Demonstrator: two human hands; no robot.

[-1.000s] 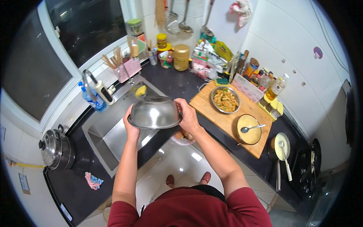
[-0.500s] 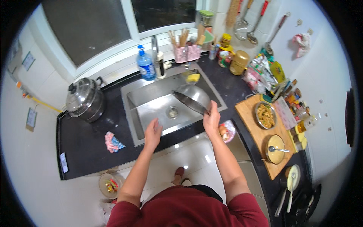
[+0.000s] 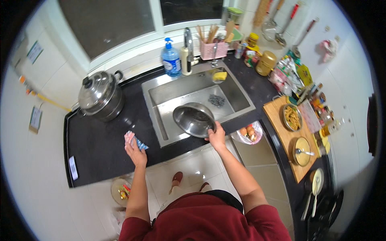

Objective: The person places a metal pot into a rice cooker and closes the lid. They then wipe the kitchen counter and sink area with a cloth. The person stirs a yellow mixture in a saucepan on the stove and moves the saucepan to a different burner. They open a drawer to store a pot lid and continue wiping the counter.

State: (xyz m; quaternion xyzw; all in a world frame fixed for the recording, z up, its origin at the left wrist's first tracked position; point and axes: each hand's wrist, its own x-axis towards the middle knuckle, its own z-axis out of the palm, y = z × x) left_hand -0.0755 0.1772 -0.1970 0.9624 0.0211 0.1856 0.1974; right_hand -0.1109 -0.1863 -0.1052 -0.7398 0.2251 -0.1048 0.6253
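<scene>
My right hand (image 3: 216,137) grips the rim of a stainless steel bowl (image 3: 189,118). The bowl is tilted above the front part of the sink (image 3: 177,95), its shiny inside showing. To the left, my left hand (image 3: 137,156) reaches onto a crumpled pink, white and blue cloth (image 3: 130,137) on the dark counter. Its fingers are apart and rest on the cloth's near side. A grey steel wool scrubber (image 3: 217,100) lies in the sink basin, and a yellow sponge (image 3: 220,76) sits at its far right corner.
A steel pot (image 3: 100,96) stands on the left counter. Behind the sink are a blue soap bottle (image 3: 171,61), the faucet (image 3: 188,44) and a pink utensil holder (image 3: 214,51). On the right, a cutting board (image 3: 298,166) bears two bowls. A bag of eggs (image 3: 251,132) hangs by the counter edge.
My left hand has moved left from the sink's front edge to the cloth. The bowl has come nearer to me and turned its inside upward, revealing the steel wool scrubber.
</scene>
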